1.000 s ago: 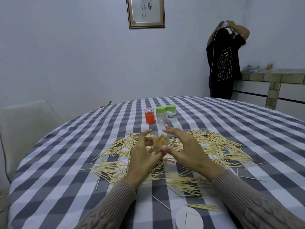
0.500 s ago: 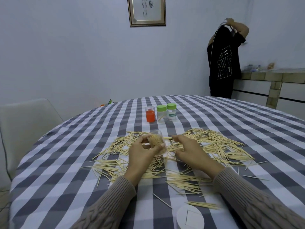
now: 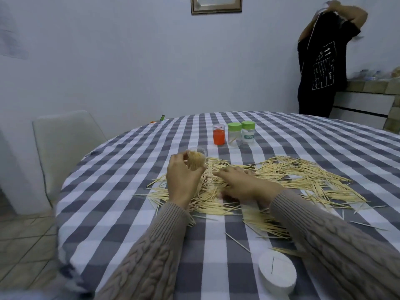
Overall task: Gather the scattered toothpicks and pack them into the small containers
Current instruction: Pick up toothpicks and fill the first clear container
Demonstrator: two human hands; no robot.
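Above the toothpicks [image 3: 292, 176], left hand [image 3: 183, 178] fingers clamp the clear container [image 3: 196, 160]; right hand [image 3: 242, 182] fingers curl together.

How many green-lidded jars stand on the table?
2. Both stand at the far side of the table, side by side: the left jar next to the orange container, the right jar bearing a label. None seems hidden.

round table [image 3: 121, 191], checked cloth: toothpicks [image 3: 303, 178] scattered, 3 small containers [image 3: 234, 135] upright, white lid [image 3: 277, 272] near edge.
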